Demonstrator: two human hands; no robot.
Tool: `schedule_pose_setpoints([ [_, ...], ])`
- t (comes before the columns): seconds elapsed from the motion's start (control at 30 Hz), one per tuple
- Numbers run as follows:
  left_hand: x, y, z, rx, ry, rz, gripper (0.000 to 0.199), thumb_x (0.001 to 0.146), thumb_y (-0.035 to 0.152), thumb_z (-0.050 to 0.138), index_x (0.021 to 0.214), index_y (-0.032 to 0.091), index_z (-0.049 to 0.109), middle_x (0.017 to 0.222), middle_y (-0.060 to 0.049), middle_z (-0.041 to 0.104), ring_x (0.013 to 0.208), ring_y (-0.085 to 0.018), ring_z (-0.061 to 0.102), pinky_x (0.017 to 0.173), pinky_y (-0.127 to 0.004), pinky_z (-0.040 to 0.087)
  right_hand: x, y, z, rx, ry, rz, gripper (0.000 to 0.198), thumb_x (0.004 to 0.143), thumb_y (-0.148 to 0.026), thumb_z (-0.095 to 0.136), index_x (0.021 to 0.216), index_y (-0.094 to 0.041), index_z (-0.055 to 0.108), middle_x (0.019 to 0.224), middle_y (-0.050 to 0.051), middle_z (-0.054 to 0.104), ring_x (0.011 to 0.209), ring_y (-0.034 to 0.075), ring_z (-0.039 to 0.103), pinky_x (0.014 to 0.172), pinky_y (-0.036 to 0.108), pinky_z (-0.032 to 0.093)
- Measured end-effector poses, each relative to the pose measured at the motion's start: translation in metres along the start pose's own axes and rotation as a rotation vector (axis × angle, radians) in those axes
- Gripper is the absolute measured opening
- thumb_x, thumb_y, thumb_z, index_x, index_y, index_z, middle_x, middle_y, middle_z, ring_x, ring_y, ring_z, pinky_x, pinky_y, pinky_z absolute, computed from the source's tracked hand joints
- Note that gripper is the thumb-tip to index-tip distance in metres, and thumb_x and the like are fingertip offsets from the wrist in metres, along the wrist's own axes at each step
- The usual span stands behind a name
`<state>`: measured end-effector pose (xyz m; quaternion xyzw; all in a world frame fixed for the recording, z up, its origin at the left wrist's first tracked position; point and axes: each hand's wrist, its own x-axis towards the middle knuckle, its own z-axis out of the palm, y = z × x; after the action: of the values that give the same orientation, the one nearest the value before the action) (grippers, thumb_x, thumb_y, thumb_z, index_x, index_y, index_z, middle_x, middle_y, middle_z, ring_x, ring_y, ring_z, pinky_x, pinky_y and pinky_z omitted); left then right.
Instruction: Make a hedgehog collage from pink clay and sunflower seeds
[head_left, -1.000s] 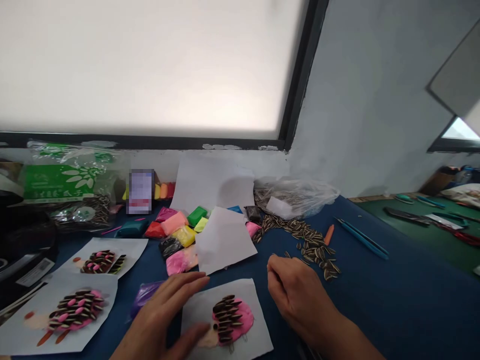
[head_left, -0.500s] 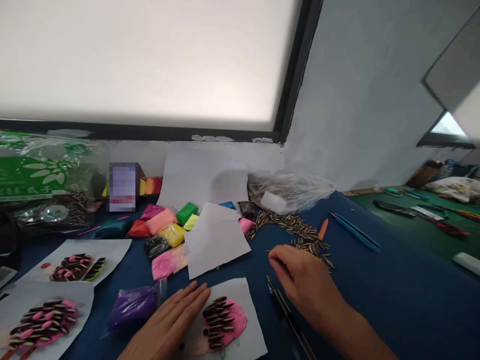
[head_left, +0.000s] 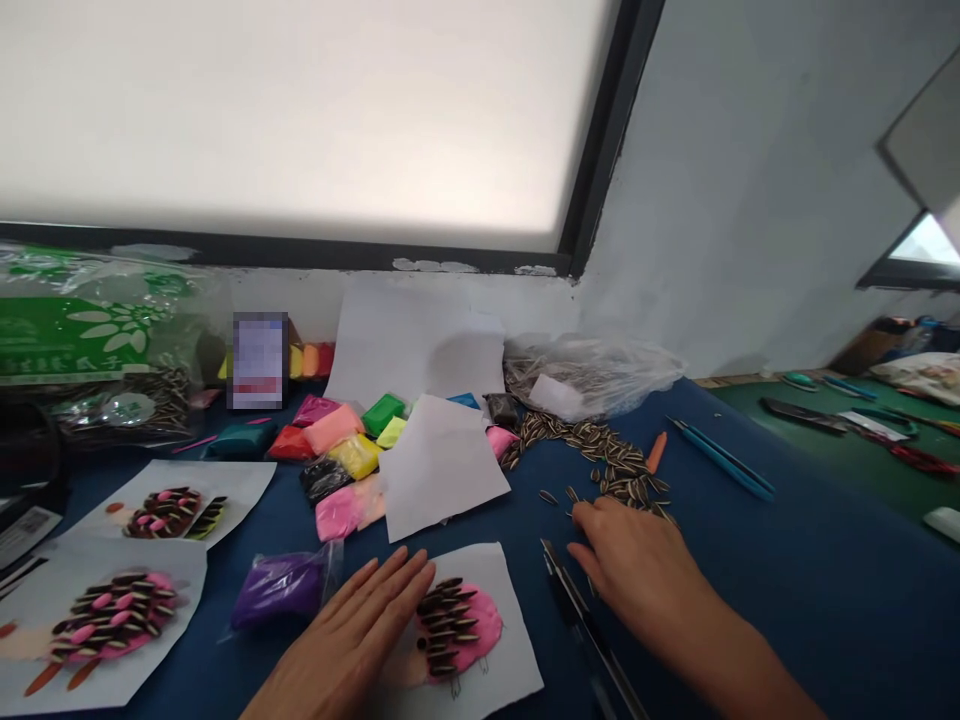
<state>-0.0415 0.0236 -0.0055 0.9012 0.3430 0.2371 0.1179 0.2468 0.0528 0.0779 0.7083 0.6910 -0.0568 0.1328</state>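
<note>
The left hand (head_left: 352,640) was laid flat, fingers spread and holding nothing, on the sheet (head_left: 517,670) carrying a pink clay hedgehog (head_left: 457,630). Its back was seen already covered with rows of seeds, so this figure was judged near done, though its front edge was hidden by the hand. The right hand (head_left: 637,570) was stretched palm down to the loose seeds (head_left: 615,470) on the desk (head_left: 787,600), fingertips touching them; whether one was pinched could not be told. Black tweezers (head_left: 581,620) lay just beside it. Two finished hedgehogs (head_left: 112,615) (head_left: 165,510) were set at the left. Further back, clay packets (head_left: 352,455) and a seed bag (head_left: 592,375) were seen.
</note>
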Motion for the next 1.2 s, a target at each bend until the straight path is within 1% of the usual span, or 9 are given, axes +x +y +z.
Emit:
schedule_pose_setpoints([
  [0.17, 0.001, -0.004, -0.007, -0.022, -0.057, 0.025, 0.096, 0.098, 0.039, 0.067, 0.167, 0.038, 0.001, 0.165, -0.002, 0.039, 0.142, -0.035, 0.049, 0.116, -0.05, 0.041, 0.0, 0.001, -0.004, -0.016, -0.046, -0.007, 0.018, 0.095, -0.008, 0.063, 0.109, -0.017, 0.071, 0.106, 0.011, 0.075, 0.099, 0.032, 0.075, 0.073, 0.035, 0.05],
  [0.27, 0.002, -0.007, -0.012, -0.022, -0.125, 0.025, 0.114, 0.089, 0.04, 0.081, 0.166, 0.041, -0.003, 0.165, -0.002, 0.037, 0.142, -0.036, 0.049, 0.117, -0.05, 0.041, -0.003, 0.003, -0.007, -0.034, -0.06, 0.007, 0.019, 0.096, -0.011, 0.064, 0.114, -0.014, 0.07, 0.112, 0.015, 0.074, 0.103, 0.034, 0.074, 0.076, 0.038, 0.052],
  [0.37, 0.004, -0.007, -0.014, -0.019, -0.142, 0.017, 0.121, 0.085, 0.039, 0.085, 0.165, 0.043, -0.006, 0.166, -0.001, 0.035, 0.143, -0.036, 0.048, 0.117, -0.051, 0.04, -0.005, 0.005, -0.009, -0.056, -0.092, 0.019, 0.015, 0.098, -0.015, 0.062, 0.108, -0.01, 0.072, 0.106, 0.018, 0.076, 0.101, 0.038, 0.074, 0.075, 0.041, 0.053],
  [0.47, 0.003, -0.006, -0.014, -0.019, -0.138, 0.008, 0.12, 0.085, 0.036, 0.083, 0.165, 0.042, -0.006, 0.168, -0.001, 0.032, 0.144, -0.036, 0.046, 0.118, -0.052, 0.04, -0.005, 0.005, -0.009, -0.06, -0.123, 0.006, 0.013, 0.098, -0.014, 0.062, 0.101, -0.013, 0.075, 0.101, 0.015, 0.078, 0.099, 0.037, 0.075, 0.073, 0.039, 0.052],
  [0.63, -0.001, -0.005, -0.011, -0.028, -0.128, -0.025, 0.11, 0.087, 0.034, 0.081, 0.165, 0.042, 0.004, 0.169, -0.002, 0.028, 0.147, -0.036, 0.042, 0.118, -0.051, 0.039, -0.006, 0.005, -0.008, -0.065, -0.112, 0.003, 0.014, 0.098, -0.015, 0.063, 0.106, -0.013, 0.074, 0.103, 0.015, 0.078, 0.1, 0.037, 0.075, 0.072, 0.038, 0.051],
  [0.73, -0.003, -0.005, -0.009, -0.035, -0.108, -0.024, 0.104, 0.089, 0.034, 0.078, 0.165, 0.041, 0.008, 0.169, -0.003, 0.032, 0.147, -0.035, 0.042, 0.118, -0.05, 0.039, -0.007, 0.007, -0.008, -0.073, -0.113, 0.007, 0.015, 0.098, -0.016, 0.063, 0.106, -0.011, 0.074, 0.102, 0.019, 0.078, 0.1, 0.04, 0.075, 0.071, 0.038, 0.05],
  [0.93, -0.002, -0.007, -0.008, -0.037, -0.109, -0.02, 0.099, 0.091, 0.037, 0.077, 0.165, 0.04, 0.012, 0.166, -0.004, 0.038, 0.146, -0.034, 0.043, 0.118, -0.05, 0.038, -0.005, 0.006, -0.006, -0.034, -0.122, -0.011, 0.016, 0.093, -0.004, 0.062, 0.093, -0.014, 0.075, 0.096, 0.014, 0.079, 0.096, 0.035, 0.075, 0.065, 0.033, 0.044],
  [1.1, -0.003, -0.007, -0.007, -0.08, -0.084, -0.026, 0.09, 0.092, 0.037, 0.073, 0.164, 0.04, 0.019, 0.166, -0.004, 0.039, 0.146, -0.035, 0.044, 0.117, -0.052, 0.04, -0.006, 0.004, -0.008, 0.041, -0.003, 0.004, 0.027, 0.101, -0.004, 0.044, 0.103, -0.013, 0.07, 0.099, 0.011, 0.075, 0.091, 0.027, 0.073, 0.068, 0.032, 0.044],
  [1.2, -0.003, -0.008, -0.005, -0.091, -0.084, -0.029, 0.092, 0.09, 0.033, 0.073, 0.164, 0.04, 0.019, 0.166, -0.004, 0.038, 0.146, -0.036, 0.044, 0.116, -0.054, 0.04, -0.013, 0.003, -0.008, 0.286, 0.077, -0.142, 0.029, 0.102, -0.007, 0.041, 0.101, -0.019, 0.067, 0.098, 0.004, 0.073, 0.091, 0.019, 0.069, 0.076, 0.028, 0.045],
])
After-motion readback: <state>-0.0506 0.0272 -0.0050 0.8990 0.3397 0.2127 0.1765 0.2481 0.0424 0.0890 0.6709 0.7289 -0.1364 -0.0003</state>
